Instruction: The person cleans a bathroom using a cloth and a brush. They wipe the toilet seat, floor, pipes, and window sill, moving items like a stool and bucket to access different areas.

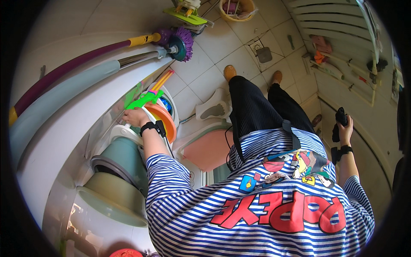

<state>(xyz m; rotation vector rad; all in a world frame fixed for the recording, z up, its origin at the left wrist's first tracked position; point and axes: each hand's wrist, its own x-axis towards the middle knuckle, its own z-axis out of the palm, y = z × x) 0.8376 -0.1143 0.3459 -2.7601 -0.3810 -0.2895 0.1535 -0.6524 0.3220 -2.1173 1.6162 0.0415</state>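
Observation:
My left hand (137, 117) reaches among the things stacked by the wall at the left. Its fingers rest at a white plastic piece (124, 132), beside a bright green plastic toy (146, 99); whether they grip it is hidden. Just past that hand stands an orange basin (163, 120), tilted on its side. Nearer me are an upturned teal bucket (120, 154) and an olive-green basin (112, 192). Out to the right, my right hand (345, 130) is closed around a bunched black cloth item (341, 119). Both wrists wear black straps.
Two mop handles (90, 57) run along the ledge, ending at a purple mop head (185, 43). A pink-and-white plastic tub (208, 149) and a footprint-shaped white piece (212, 107) lie before my legs. A floor drain (257, 46), a bin (237, 16) and a wall rack (346, 69) are farther off.

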